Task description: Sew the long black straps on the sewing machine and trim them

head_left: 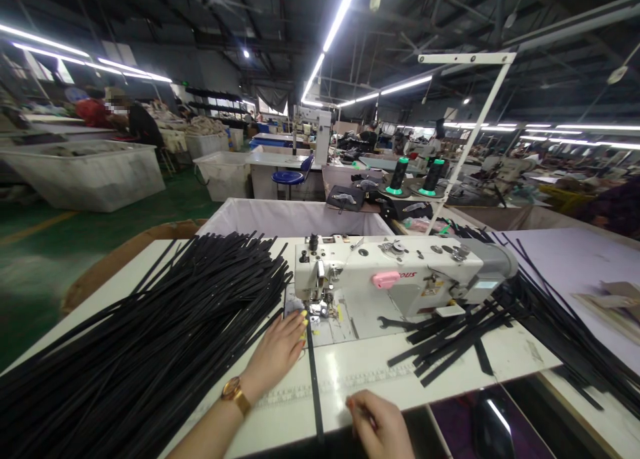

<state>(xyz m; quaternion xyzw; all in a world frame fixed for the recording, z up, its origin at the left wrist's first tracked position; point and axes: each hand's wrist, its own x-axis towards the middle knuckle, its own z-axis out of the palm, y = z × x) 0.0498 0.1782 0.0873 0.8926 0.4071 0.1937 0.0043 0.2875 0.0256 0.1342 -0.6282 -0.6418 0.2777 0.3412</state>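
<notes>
L hand lies palm-down, fingers stretched out & fairly flat, yellow-tipped nails right by the presser foot of the white sewing machine. L thumb mostly hidden; can't tell what's under the palm. Black strap runs just R of L hand, from the foot down to the bench front edge; its far end is lost among the metal parts, & can't tell if L fingertips press on it or only sit beside it. Needle too small to make out.

R hand is nearer the wearer, R of the strap & apart from it, fingers curled in toward the thumb; b/c it's blurred & cut off by the bottom edge, can't tell if anything's pinched in it. Gold watch on L wrist; L forearm cut off below.

Big pile of black straps L of L hand, running out of frame, so most strap ends don't show. Smaller bunch of straps beyond R hand & to its R, partly covering a dark wrench, only the jaw end clear. Pink piece on the machine hides part of the red lettering. Dark glossy object R of R hand, poss. a phone, ID unclear w/ the glare.
</notes>
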